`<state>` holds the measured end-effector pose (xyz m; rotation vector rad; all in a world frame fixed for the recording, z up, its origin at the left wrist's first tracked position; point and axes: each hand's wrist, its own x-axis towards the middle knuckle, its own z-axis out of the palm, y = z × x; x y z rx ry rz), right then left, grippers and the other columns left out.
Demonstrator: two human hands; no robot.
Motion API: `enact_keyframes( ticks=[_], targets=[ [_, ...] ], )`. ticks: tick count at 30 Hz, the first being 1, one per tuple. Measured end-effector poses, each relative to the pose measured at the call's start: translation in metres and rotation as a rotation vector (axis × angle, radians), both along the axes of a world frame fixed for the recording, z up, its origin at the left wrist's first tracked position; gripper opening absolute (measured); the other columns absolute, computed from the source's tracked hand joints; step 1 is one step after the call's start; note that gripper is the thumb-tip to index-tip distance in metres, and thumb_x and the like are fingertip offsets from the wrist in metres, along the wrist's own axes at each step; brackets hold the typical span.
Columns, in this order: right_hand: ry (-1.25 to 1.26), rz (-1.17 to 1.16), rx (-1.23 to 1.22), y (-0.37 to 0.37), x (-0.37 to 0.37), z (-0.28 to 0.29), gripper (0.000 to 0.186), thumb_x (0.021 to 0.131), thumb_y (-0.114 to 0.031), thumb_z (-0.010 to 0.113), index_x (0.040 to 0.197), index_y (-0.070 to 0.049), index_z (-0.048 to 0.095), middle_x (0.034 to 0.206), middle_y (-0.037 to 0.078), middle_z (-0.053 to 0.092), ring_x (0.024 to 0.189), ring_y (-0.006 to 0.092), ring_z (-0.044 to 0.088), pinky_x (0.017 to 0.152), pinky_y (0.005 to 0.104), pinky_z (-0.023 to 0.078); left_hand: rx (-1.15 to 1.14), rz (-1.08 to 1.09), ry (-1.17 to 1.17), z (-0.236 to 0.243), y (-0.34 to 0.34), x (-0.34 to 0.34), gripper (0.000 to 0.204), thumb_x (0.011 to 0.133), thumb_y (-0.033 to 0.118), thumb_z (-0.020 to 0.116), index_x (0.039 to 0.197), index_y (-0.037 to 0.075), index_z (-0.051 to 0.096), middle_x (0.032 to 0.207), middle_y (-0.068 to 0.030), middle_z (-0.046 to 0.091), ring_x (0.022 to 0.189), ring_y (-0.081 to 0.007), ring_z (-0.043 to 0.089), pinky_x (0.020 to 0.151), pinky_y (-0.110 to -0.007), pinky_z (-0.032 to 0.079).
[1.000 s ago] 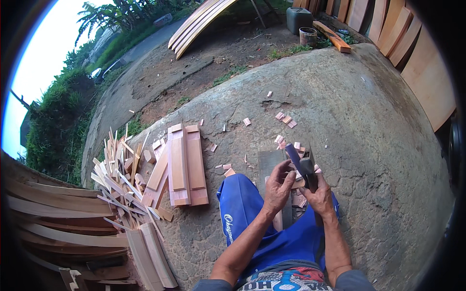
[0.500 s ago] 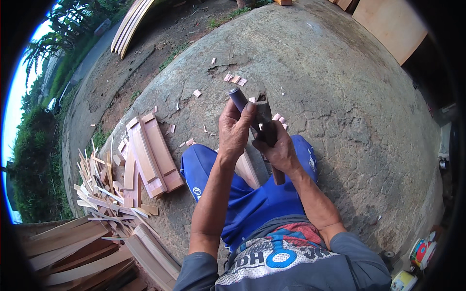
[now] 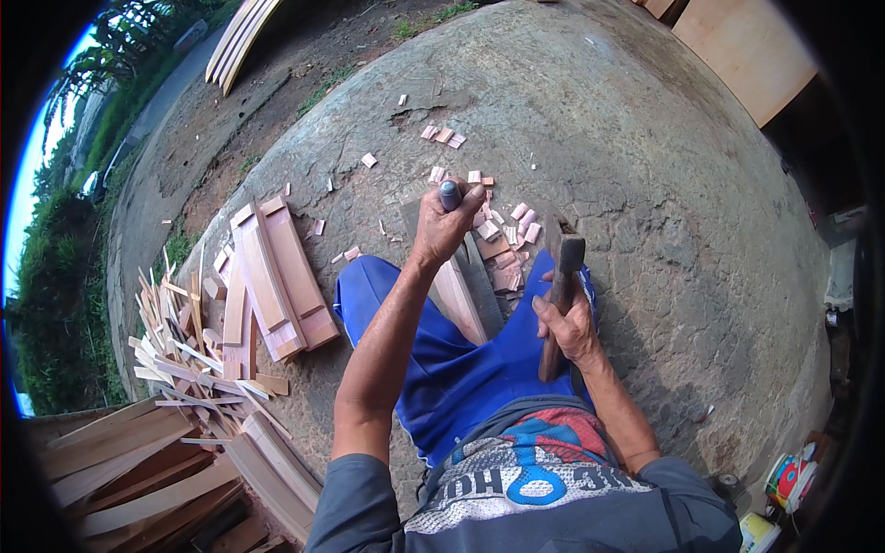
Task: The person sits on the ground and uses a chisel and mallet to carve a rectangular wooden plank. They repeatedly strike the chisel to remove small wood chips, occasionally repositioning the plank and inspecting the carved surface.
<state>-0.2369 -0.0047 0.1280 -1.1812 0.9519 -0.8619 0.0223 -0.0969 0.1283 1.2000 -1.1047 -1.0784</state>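
My left hand (image 3: pixel 444 229) is closed round an upright chisel (image 3: pixel 450 192), whose round capped handle end points up at me; its blade is hidden below the fist. Over my right thigh, my right hand (image 3: pixel 573 327) grips a hammer (image 3: pixel 550 359) with a dark block head and a wooden handle. A pale wood piece (image 3: pixel 459 304) lies between my legs, beside a dark grey board (image 3: pixel 483 293). Its far end is hidden under my left hand. Small cut wood chips (image 3: pixel 507 272) are heaped just beyond, between the two hands.
To the left lie shaped wood boards (image 3: pixel 277 286), a tangle of thin offcuts (image 3: pixel 180 341) and stacked planks (image 3: pixel 138 470). More chips (image 3: pixel 442 135) are scattered on the cracked concrete ground (image 3: pixel 682 249). Paint cans (image 3: pixel 788 481) stand at the lower right, and a wood panel (image 3: pixel 747 55) at the upper right.
My hands have moved apart. The hammer has gone right and back over my thigh, while the chisel has turned from slanted to upright over the wood piece. The chip heap now shows.
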Motion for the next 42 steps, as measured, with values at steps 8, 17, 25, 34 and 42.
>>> enact_keyframes(
  ticks=[8, 17, 25, 34, 42],
  targets=[
    [-0.014, -0.024, 0.024, -0.005, 0.002, -0.010, 0.045, 0.095, -0.023, 0.074, 0.127, -0.003, 0.049, 0.070, 0.000, 0.054, 0.053, 0.0102, 0.055, 0.051, 0.0267, 0.047, 0.002, 0.088, -0.134, -0.016, 0.003, 0.001, 0.037, 0.101, 0.022, 0.072, 0.075, 0.005, 0.053, 0.075, 0.0053, 0.048, 0.070, -0.0070, 0.043, 0.060, -0.029, 0.038],
    [-0.046, -0.014, 0.055, -0.011, 0.006, -0.016, 0.042, 0.095, -0.021, 0.073, 0.126, -0.005, 0.049, 0.071, 0.000, 0.052, 0.052, 0.0101, 0.054, 0.047, 0.0269, 0.047, -0.168, 0.308, 0.477, -0.051, -0.004, 0.023, 0.020, 0.097, 0.019, 0.073, 0.089, 0.007, 0.060, 0.070, 0.0007, 0.055, 0.057, -0.0084, 0.049, 0.055, -0.027, 0.043],
    [-0.103, -0.072, 0.157, -0.014, -0.002, -0.018, 0.044, 0.093, -0.021, 0.075, 0.126, -0.007, 0.050, 0.072, 0.000, 0.052, 0.051, 0.0102, 0.053, 0.047, 0.0280, 0.047, -0.057, 0.096, -0.192, -0.025, 0.032, 0.039, 0.031, 0.095, 0.020, 0.073, 0.072, 0.003, 0.061, 0.064, -0.0001, 0.058, 0.059, -0.0113, 0.056, 0.056, -0.031, 0.045],
    [-0.093, -0.058, 0.120, -0.014, -0.003, -0.016, 0.047, 0.092, -0.020, 0.075, 0.129, -0.007, 0.049, 0.073, 0.000, 0.054, 0.053, 0.0101, 0.054, 0.049, 0.0282, 0.048, -0.078, 0.107, -0.219, 0.009, 0.010, 0.016, 0.021, 0.092, 0.015, 0.080, 0.106, 0.005, 0.068, 0.085, 0.0022, 0.063, 0.078, -0.0092, 0.059, 0.069, -0.028, 0.049],
    [-0.060, -0.021, 0.085, -0.012, 0.001, -0.012, 0.050, 0.091, -0.020, 0.075, 0.129, -0.003, 0.048, 0.072, 0.001, 0.055, 0.052, 0.0107, 0.055, 0.051, 0.0275, 0.049, -0.016, 0.073, -0.184, -0.014, -0.004, 0.000, 0.043, 0.098, 0.024, 0.076, 0.068, 0.007, 0.050, 0.067, 0.0069, 0.045, 0.062, -0.0057, 0.039, 0.055, -0.029, 0.038]
  ],
)
